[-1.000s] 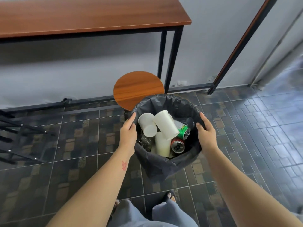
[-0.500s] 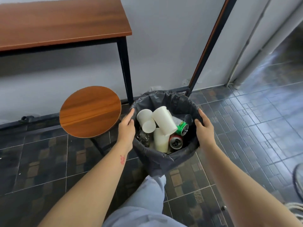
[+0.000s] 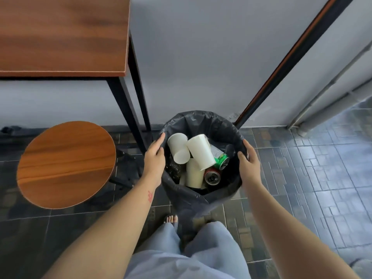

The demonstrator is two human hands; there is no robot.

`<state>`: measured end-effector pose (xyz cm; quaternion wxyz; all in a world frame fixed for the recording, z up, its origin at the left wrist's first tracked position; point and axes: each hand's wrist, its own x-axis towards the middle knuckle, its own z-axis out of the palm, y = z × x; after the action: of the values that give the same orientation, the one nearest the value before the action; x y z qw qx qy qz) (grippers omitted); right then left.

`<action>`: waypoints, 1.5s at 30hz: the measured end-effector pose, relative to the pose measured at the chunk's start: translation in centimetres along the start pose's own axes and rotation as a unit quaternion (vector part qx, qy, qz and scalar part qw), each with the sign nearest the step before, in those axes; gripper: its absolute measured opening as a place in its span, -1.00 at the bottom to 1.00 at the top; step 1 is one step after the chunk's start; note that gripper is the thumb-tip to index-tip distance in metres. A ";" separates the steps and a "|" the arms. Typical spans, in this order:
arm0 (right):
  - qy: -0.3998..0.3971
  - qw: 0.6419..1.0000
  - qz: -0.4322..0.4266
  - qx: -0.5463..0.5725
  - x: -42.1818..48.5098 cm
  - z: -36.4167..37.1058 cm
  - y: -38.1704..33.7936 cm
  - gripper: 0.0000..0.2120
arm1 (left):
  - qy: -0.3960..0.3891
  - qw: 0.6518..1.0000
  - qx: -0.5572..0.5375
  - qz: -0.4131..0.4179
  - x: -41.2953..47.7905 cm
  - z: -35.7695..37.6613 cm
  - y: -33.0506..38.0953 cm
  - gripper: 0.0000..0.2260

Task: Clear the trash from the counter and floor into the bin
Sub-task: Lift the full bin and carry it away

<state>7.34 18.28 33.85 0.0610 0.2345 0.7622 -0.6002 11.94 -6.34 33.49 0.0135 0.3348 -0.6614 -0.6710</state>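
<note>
Between the fingers of the two hands, the round bin lined with a black plastic bag (image 3: 201, 190) is held by its rim: the left hand (image 3: 154, 160) is curled over the rim's left side, the right hand (image 3: 248, 167) over its right side, both closed on the liner edge. Inside, between the two grips, white paper cups (image 3: 199, 152), a green drinks can (image 3: 221, 160) and a red drinks can (image 3: 212, 177) are seen piled.

Over the last second the bin has been carried, in an unchanged two-handed grip, away from the round wooden stool (image 3: 66, 164). One second ago the stool was just beyond the fingers; it is now well apart to the left, and the bin stands close to the grey wall, right of the dark leg of the brown wooden bench (image 3: 62, 35). No loose trash is seen on the bench or tiled floor (image 3: 312, 178) in view, so collection is judged finished, with the bin being returned to its place. Whether its base rests on the floor cannot be told.
</note>
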 end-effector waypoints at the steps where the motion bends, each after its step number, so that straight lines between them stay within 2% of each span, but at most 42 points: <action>1: -0.008 1.000 0.006 -0.006 1.6 0.2 -0.2 -0.59 | 0.014 1.000 -0.004 -0.007 0.8 0.8 -0.1 -0.59; 12: -0.158 0.982 0.045 -0.090 17.1 3.8 -1.4 -0.62 | 0.185 0.977 -0.072 -0.071 6.7 8.6 -3.5 -0.58; 19: -0.198 0.971 0.039 -0.129 25.5 10.0 3.7 -0.61 | 0.238 0.963 -0.058 -0.110 14.5 10.9 -9.9 -0.57; 29: -0.224 0.966 0.010 -0.127 35.7 20.1 17.1 -0.61 | 0.272 0.956 -0.049 -0.097 27.2 11.8 -24.0 -0.56; 36: -0.232 0.965 -0.005 -0.121 40.4 25.1 25.6 -0.63 | 0.287 0.954 -0.027 -0.086 32.8 12.0 -33.1 -0.55; 45: -0.218 0.963 -0.046 -0.150 42.5 28.5 31.9 -0.60 | 0.246 0.957 0.137 -0.065 36.0 11.6 -39.6 -0.48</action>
<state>-21.76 8.90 -18.08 0.2321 0.0509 0.8219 -0.5177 -4.56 -7.83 -18.70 0.0859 0.5303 -0.6998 -0.4708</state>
